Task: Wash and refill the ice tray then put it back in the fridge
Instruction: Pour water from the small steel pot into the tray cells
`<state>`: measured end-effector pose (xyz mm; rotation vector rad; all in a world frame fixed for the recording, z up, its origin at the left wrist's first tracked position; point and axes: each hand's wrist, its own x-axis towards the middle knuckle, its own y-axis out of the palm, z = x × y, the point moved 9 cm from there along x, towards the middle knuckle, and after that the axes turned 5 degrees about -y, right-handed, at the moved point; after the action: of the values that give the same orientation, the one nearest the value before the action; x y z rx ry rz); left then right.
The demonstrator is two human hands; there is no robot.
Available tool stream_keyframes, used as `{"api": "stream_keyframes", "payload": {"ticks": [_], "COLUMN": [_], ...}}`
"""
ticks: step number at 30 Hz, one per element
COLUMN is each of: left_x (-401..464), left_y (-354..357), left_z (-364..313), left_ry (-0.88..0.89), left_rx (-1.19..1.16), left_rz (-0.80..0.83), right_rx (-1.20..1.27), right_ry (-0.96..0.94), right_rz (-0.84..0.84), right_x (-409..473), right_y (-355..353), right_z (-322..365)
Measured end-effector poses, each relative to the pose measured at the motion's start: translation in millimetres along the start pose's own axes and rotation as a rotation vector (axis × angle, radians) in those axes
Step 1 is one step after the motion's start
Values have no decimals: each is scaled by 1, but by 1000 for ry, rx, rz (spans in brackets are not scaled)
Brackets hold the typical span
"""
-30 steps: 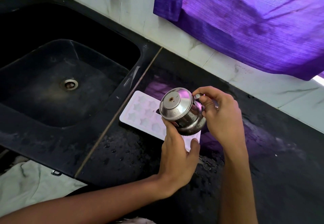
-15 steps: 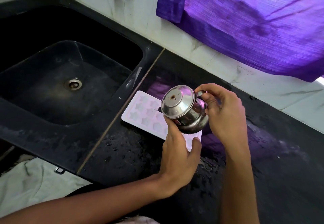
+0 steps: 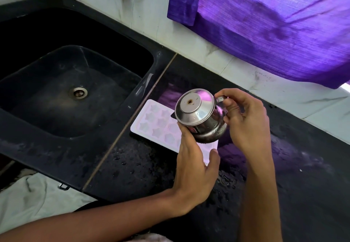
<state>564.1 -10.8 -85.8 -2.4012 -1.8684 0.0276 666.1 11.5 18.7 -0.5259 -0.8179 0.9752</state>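
**Pot tipped over the tray, pour barely changed**

Since a second ago your hands have hardly shifted, so filling is likely still under way. At 9 o'clock lies the matte black sink (image 3: 62, 94). Your left hand (image 3: 193, 173), fingers straight, props the shiny steel pot (image 3: 198, 114) over the white star-moulded ice tray (image 3: 151, 122) on the wet counter (image 3: 132, 166). At 3 o'clock your right hand (image 3: 246, 120) pinches its handle.

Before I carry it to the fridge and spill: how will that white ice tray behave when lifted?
The ice tray looks thin and moulded, so it will probably flex. Its shallow star cells would likely slop water if tilted. The counter is beaded with droplets, so it may be slippery.
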Motion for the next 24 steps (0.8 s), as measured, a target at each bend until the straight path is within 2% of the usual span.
{"api": "stream_keyframes", "payload": {"ticks": [9, 24], "left_x": [10, 46], "left_y": [-8, -16], "left_z": [-4, 19], "left_ry": [12, -125], "left_rx": [-30, -45], "left_rz": [-60, -100], "right_rx": [75, -14], "right_ry": [-7, -22], "right_rz": [-25, 74], "right_x": [9, 45], "right_y": [5, 40], "right_z": [-5, -1]}}
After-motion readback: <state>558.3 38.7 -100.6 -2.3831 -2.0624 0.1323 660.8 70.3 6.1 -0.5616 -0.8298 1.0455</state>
